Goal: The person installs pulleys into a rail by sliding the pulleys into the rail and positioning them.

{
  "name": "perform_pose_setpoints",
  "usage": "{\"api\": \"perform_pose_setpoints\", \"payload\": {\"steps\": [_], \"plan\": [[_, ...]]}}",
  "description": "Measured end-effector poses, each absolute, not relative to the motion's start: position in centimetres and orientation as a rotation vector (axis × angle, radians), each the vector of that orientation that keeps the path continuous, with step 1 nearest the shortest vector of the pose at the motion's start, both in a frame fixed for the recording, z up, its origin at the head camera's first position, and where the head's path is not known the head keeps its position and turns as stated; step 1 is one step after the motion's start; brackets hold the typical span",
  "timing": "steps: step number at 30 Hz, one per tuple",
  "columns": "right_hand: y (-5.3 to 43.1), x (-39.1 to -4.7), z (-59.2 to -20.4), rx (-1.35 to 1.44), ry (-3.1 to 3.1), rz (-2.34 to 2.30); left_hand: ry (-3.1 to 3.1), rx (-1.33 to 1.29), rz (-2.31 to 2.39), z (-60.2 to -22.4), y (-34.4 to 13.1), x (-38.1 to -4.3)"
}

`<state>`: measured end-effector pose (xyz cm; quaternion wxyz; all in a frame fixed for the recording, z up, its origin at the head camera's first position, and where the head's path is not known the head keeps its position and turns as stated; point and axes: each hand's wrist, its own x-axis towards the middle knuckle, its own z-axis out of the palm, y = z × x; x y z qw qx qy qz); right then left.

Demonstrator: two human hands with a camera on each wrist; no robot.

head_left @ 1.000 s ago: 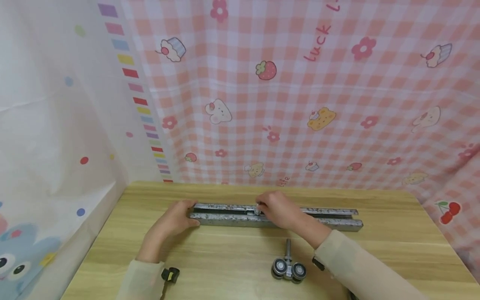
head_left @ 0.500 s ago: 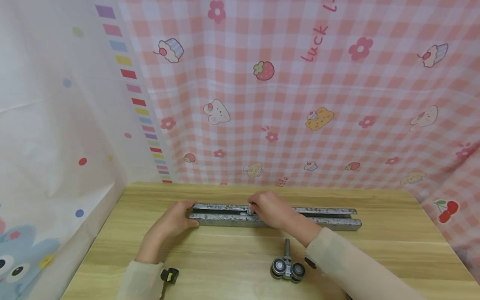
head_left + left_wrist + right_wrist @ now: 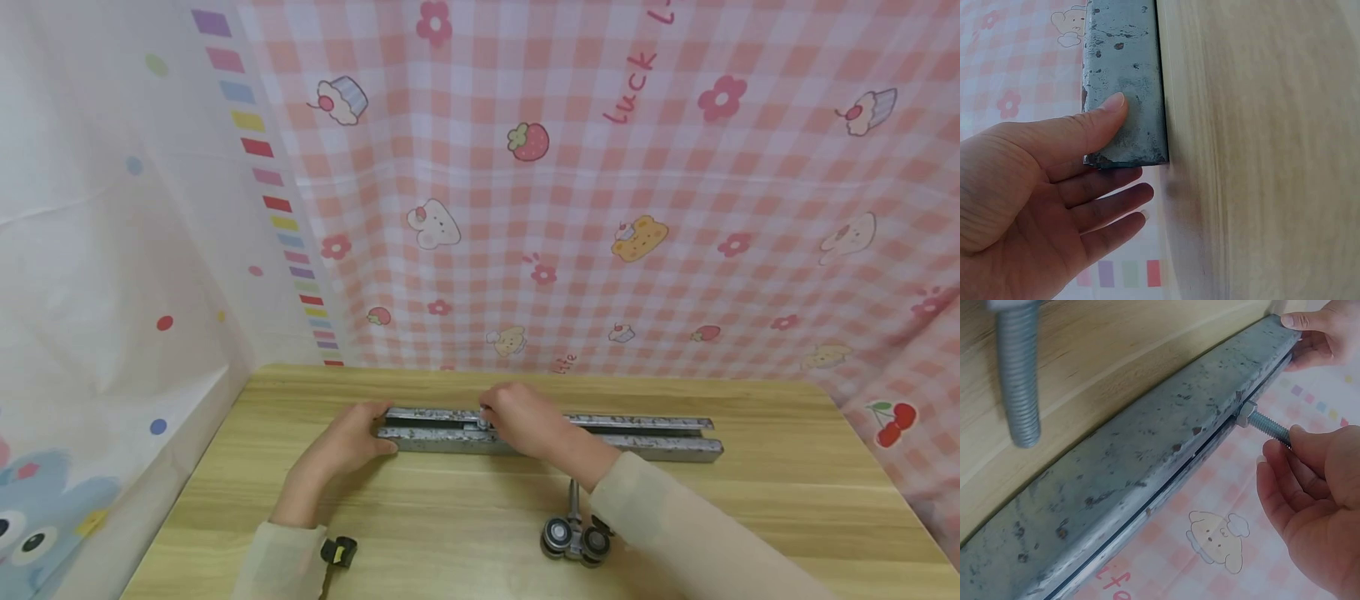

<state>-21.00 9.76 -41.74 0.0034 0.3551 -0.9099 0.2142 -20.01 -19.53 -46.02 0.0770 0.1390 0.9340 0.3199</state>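
Note:
A slotted metal track (image 3: 637, 444), silvery with dark chips in its coating, lies lengthwise on the table. My left hand (image 3: 341, 446) holds its left end, thumb on the front face in the left wrist view, the other fingers reaching round behind. With thumb and fingers my right hand (image 3: 528, 423) pinches a threaded bolt (image 3: 1267, 427) that stands up out of the slot, a hex nut (image 3: 1246, 415) at its base. Whatever the bolt joins inside the track is mostly hidden. Nearer to me lies a hanger roller (image 3: 574, 542) with several wheels, its own bolt pointing away.
The wood-grain table (image 3: 435, 525) carries the track near its back edge. Behind it hangs a pink checked cloth (image 3: 480, 275), and a white dotted cloth (image 3: 97, 250) hangs at the left. My right sleeve passes close beside the loose roller.
My right hand has slid left along the slot with the bolt in its pinch, nearer to my left hand. The left hand, the track and the loose roller stay put.

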Motion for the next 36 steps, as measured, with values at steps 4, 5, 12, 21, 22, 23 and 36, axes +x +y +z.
{"api": "perform_pose_setpoints", "payload": {"steps": [4, 5, 12, 21, 22, 23, 36], "plan": [[9.2, -21.0, -41.6, 1.111, -2.850, 0.667, 2.800, 0.419, 0.955, -46.1, -19.5, -20.1], [9.0, -20.9, -41.6, 1.112, -2.845, 0.661, 2.802, 0.425, 0.953, -46.1, -19.5, -20.1], [8.2, -21.0, -41.7, 1.119, -2.795, 0.634, 2.810, 0.442, 0.953, -46.2, -19.4, -20.3], [7.0, -21.0, -41.6, 1.095, -2.852, 0.604, 2.812, 0.440, 0.949, -46.2, -19.5, -20.1], [6.9, -21.1, -41.5, 1.097, -2.851, 0.599, 2.812, 0.440, 0.949, -46.1, -19.5, -20.1], [6.7, -21.1, -41.5, 1.101, -2.848, 0.592, 2.812, 0.441, 0.949, -46.1, -19.5, -20.1], [5.4, -21.2, -41.4, 1.098, -2.856, 0.556, 2.808, 0.435, 0.965, -46.1, -19.6, -20.1]]}}
